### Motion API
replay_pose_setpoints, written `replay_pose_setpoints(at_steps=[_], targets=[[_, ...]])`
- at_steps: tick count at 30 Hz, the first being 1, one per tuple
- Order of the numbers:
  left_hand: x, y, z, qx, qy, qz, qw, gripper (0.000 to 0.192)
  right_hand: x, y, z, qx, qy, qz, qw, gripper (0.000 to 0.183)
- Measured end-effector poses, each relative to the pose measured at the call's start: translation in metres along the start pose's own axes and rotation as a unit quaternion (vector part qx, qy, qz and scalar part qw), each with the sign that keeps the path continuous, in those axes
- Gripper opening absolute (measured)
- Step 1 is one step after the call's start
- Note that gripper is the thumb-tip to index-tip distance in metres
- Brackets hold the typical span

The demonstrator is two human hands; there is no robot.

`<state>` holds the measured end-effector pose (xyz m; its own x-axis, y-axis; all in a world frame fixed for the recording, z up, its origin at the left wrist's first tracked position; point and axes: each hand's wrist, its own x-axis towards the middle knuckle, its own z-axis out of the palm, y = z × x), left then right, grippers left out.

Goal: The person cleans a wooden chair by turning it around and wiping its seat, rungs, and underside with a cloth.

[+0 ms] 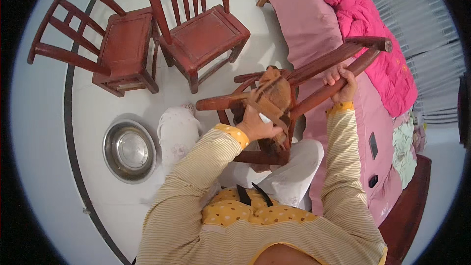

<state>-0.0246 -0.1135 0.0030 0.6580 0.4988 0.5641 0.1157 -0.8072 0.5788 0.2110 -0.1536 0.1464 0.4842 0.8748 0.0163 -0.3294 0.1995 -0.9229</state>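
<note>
A red-brown wooden chair (314,99) lies tilted in front of my knees, with its back posts reaching up over the bed. My right hand (342,82) is closed around one of the round back posts. My left hand (259,125) holds a brown cloth (274,95) against the chair, near its seat and legs. Something small and white shows between the fingers of that hand. Part of the chair's frame is hidden behind the cloth and my left forearm.
Two red wooden chairs (127,40) (209,35) stand beyond on the tiled floor. A steel basin (129,151) sits at the left. Along the right runs a bed with a pink sheet (309,14), a bright pink quilt (379,44), a phone (373,145) and a small black object (373,181).
</note>
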Motion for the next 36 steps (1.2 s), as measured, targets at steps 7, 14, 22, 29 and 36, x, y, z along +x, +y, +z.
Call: replay_pose_setpoints(at_steps=[7,14,22,29,36], targets=[[0.008,-0.048,0.005,0.035,0.094,-0.153,0.983,0.031,0.005,0.007,-0.015,0.048,-0.003,-0.009,0.999,0.01],[-0.022,-0.106,0.037,-0.071,0.195,-0.233,0.95,0.024,0.006,0.014,0.007,0.025,0.107,-0.056,0.992,0.01],[-0.043,-0.054,0.014,-0.234,0.08,-0.299,0.921,0.021,0.008,0.017,0.004,0.02,0.189,-0.114,0.975,0.015],[-0.082,-0.015,0.043,-0.07,0.056,-0.295,0.951,0.036,0.009,0.021,0.015,0.022,0.189,-0.092,0.977,0.015],[-0.08,0.009,0.026,-0.089,0.086,-0.184,0.975,0.037,0.006,0.018,0.009,-0.015,0.183,-0.11,0.977,0.017]])
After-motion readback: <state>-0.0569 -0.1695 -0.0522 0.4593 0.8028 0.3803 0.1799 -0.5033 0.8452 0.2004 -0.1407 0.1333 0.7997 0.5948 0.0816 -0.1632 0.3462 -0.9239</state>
